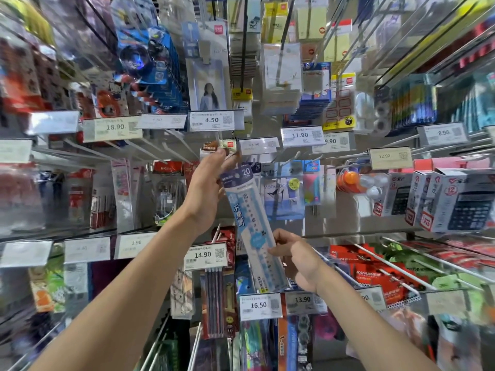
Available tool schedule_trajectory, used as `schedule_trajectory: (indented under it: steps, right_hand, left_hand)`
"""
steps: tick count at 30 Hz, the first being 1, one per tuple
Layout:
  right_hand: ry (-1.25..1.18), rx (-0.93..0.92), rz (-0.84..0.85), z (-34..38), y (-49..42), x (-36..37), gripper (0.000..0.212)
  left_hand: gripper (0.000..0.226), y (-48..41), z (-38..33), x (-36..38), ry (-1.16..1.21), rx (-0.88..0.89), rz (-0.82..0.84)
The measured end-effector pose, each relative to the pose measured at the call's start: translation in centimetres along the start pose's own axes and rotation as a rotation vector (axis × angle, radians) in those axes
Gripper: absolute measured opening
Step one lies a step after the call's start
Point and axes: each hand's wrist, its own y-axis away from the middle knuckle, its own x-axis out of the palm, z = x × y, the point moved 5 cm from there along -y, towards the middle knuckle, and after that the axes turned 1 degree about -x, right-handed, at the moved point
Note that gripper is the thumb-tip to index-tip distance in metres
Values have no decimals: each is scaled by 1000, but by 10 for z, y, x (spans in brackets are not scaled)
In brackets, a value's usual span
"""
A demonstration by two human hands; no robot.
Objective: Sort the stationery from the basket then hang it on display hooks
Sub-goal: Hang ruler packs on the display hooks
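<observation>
A light blue packaged 20 cm ruler (251,223) is held up, tilted, in front of the display wall. My right hand (294,259) pinches its lower half between thumb and fingers. My left hand (207,183) is raised at the pack's top edge, fingers stretched up to a small packet (219,147) on a hook just under the 4.50 price tag (214,120). Whether the left fingers grip the ruler pack cannot be made out. A similar 20 cm ruler pack (255,167) hangs right behind. The basket is out of sight.
Hooks with price tags jut out all over the wall. Boxed calculators (455,202) hang at right, red packs (375,274) on long white hooks (396,271) at lower right, pens (214,301) under the 14.90 tag, and sticky notes (310,20) up top.
</observation>
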Motion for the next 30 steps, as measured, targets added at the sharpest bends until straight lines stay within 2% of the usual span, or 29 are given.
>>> schedule_trajectory:
  steps: [3, 7, 15, 18, 23, 30]
  right_hand:
    - [-20, 8, -41, -2, 2, -10, 17]
    - [-38, 17, -192, -1, 2, -24, 21]
    - [124, 44, -355, 25, -14, -16, 20]
    - [188, 32, -366, 32, -20, -10, 22]
    - [235, 27, -363, 31, -21, -5, 4]
    - [351, 6, -383, 26, -45, -7, 10]
  left_hand:
    - [80, 1, -6, 3, 29, 4, 31]
    - [102, 0, -14, 6, 11, 18, 49]
    - [101, -1, -12, 6, -8, 2, 68]
    - [94, 0, -10, 6, -32, -5, 76]
    - [99, 2, -6, 2, -84, -18, 64]
    - [88, -3, 1, -7, -188, -11, 26]
